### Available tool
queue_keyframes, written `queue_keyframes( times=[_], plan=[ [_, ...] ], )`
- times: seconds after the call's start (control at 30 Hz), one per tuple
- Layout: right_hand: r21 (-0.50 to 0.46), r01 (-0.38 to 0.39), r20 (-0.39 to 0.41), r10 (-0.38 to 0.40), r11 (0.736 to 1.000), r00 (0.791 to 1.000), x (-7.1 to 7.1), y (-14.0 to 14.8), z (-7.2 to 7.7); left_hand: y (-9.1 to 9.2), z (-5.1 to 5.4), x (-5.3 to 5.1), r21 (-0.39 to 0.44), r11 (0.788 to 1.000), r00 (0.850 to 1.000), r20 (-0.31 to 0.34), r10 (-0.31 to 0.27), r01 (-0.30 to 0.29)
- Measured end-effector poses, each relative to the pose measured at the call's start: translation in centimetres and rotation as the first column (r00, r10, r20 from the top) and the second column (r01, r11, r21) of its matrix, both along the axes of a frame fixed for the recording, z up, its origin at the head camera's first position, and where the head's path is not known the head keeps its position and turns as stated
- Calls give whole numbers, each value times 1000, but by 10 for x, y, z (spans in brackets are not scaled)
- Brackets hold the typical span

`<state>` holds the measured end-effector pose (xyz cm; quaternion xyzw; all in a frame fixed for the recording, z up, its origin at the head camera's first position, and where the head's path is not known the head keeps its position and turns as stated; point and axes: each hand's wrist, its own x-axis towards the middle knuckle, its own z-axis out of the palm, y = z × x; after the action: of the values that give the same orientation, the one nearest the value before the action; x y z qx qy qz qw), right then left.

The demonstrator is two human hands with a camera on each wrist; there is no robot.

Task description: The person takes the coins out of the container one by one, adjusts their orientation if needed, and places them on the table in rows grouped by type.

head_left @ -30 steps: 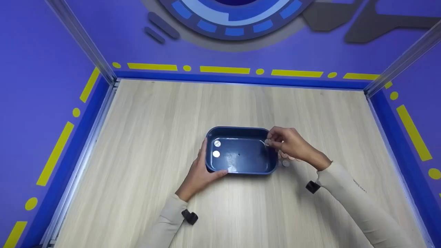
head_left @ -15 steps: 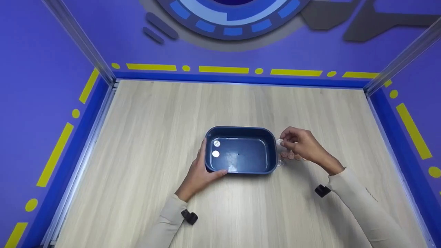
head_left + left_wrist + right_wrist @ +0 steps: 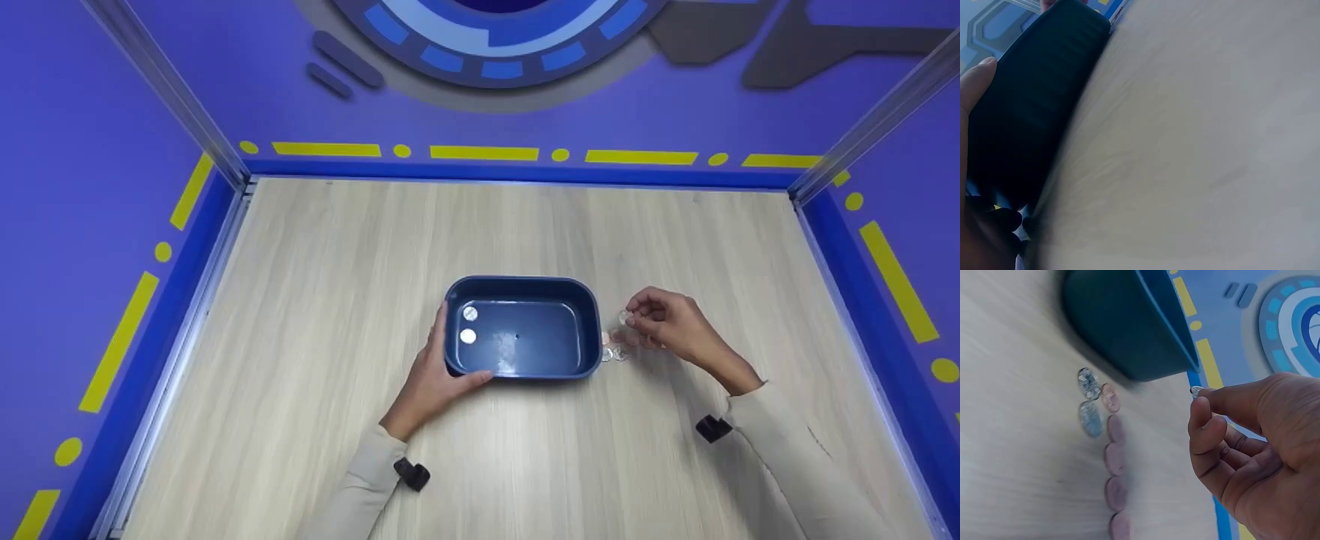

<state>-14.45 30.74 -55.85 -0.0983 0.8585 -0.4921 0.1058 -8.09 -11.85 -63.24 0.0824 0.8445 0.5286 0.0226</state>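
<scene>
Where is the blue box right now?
In the head view, the box is on the table, between the left hand on its left and coins on its right.

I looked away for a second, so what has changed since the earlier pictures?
The right hand moved rightward, away from the bin's right end, its coin pinched throughout. The left hand stays on the bin, and the two coins inside lie as before.
</scene>
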Motion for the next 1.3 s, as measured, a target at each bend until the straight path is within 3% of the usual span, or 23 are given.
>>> queue_keyframes(
  times=[0.43,0.93,1.3],
  plan=[
    [23,11,-16,-10,1000,1000,22,14,-26,0,1,1,15,1000,1000,15,4,-4],
    [46,96,-28,-95,994,995,46,18,-49,0,1,0,10,1000,1000,-1,6,-6],
    [127,200,-127,-184,972,975,56,8,-57,0,0,0,5,1000,1000,2,4,-4]
  ],
)
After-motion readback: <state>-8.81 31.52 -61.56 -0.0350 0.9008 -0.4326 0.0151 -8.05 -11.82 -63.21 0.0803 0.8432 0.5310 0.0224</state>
